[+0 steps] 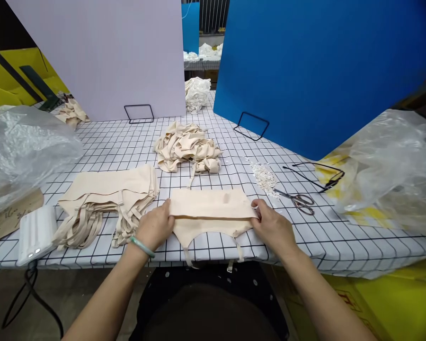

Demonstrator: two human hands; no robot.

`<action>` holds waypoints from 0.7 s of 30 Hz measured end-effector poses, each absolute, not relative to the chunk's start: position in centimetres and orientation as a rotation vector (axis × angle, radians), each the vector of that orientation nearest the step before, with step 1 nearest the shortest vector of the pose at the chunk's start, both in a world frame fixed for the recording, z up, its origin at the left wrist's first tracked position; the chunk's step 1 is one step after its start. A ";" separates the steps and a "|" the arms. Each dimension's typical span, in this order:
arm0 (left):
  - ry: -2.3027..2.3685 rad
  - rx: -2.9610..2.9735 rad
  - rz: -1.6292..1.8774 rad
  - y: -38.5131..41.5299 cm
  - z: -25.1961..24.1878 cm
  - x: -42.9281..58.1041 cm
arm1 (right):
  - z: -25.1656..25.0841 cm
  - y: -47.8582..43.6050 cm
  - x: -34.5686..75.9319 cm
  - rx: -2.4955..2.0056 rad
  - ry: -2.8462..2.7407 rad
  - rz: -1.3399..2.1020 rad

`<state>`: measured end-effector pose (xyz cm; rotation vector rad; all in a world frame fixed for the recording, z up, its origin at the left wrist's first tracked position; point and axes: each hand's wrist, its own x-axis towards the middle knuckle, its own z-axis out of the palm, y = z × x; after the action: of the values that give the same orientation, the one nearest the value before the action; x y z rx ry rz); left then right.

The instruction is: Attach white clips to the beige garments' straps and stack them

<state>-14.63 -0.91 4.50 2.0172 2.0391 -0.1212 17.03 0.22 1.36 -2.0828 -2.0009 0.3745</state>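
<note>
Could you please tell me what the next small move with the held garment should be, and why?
Perhaps lay the beige garment on the garment stack to its left: the left hand and right hand hold its ends, it lies flat, and its straps hang on the near side, like the stack's.

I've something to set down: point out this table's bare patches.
Bare checked cloth lies between the lilac board and the beige stack, left of the beige heap; another patch lies beside the right hand, nearer than the scissors. Crowded: left edge, with white device and plastic bag; right edge, with another bag.
</note>
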 end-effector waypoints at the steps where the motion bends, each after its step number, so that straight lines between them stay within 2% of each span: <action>1: 1.948 2.031 -0.116 -1.1 5.1 -15.0 | 2.0 0.1 17.5 -2.042 -2.024 0.537; 3: 1.835 2.076 -0.032 -0.8 6.2 -15.6 | 3.3 0.4 18.4 -1.926 -1.999 0.848; 5: 1.896 2.097 0.089 0.6 6.7 -15.5 | 4.0 1.5 18.9 -1.889 -1.867 0.919; 9: 2.041 2.063 0.097 4.8 5.4 -14.2 | 3.0 4.8 17.5 -2.020 -1.739 0.648; 14: 2.022 2.060 0.178 6.8 3.3 -14.1 | 0.9 6.9 16.3 -2.008 -1.757 0.557; 18: 2.017 2.246 0.493 5.3 1.7 -14.8 | 1.3 4.7 16.7 -1.945 -1.732 0.421; 21: 1.746 2.441 0.780 3.4 0.8 -14.2 | 1.9 0.3 16.0 -1.909 -1.781 0.349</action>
<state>-14.25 3.40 0.76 2.4415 1.7459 0.7804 15.97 0.29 1.89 -1.9088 -1.7815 0.3492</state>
